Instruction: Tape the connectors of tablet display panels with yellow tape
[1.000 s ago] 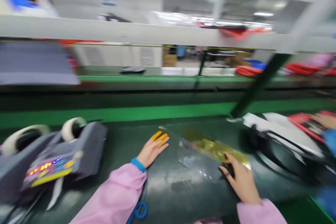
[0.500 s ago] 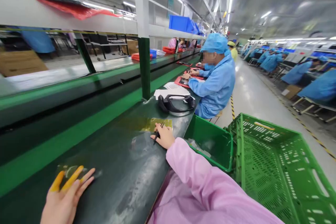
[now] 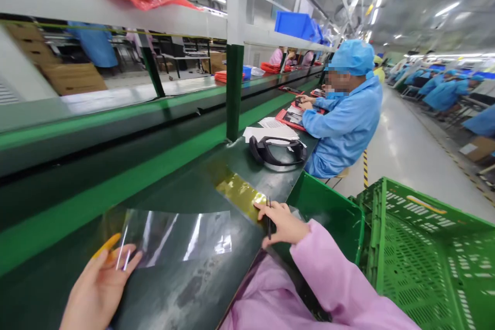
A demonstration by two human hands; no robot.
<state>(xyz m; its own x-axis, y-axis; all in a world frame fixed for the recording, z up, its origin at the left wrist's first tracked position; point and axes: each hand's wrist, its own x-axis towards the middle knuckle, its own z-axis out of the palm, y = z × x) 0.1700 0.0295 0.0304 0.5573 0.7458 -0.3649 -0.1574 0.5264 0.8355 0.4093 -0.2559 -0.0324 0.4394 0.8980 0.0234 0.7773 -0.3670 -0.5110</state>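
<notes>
At the lower left, my left hand has its fingers closed around the near end of a clear plastic film. Yellow finger cots cover some of its fingertips. The film stretches rightward above the dark bench top. My right hand holds black tweezers, which point upward between the fingers. Its index fingertip touches the corner of a yellow translucent film lying slantwise on the bench. The right thumb is near the bench's edge.
Behind the yellow film sit a black headset-like band and white papers. A co-worker in blue works farther along the bench. To the right stand a green bin and a green crate. A post rises from the bench.
My left hand has lifted and turned, and the clear film now shows raised in its fingers. My right hand has moved toward the bench's edge, and the yellow film now lies slantwise. The view has shifted left.
</notes>
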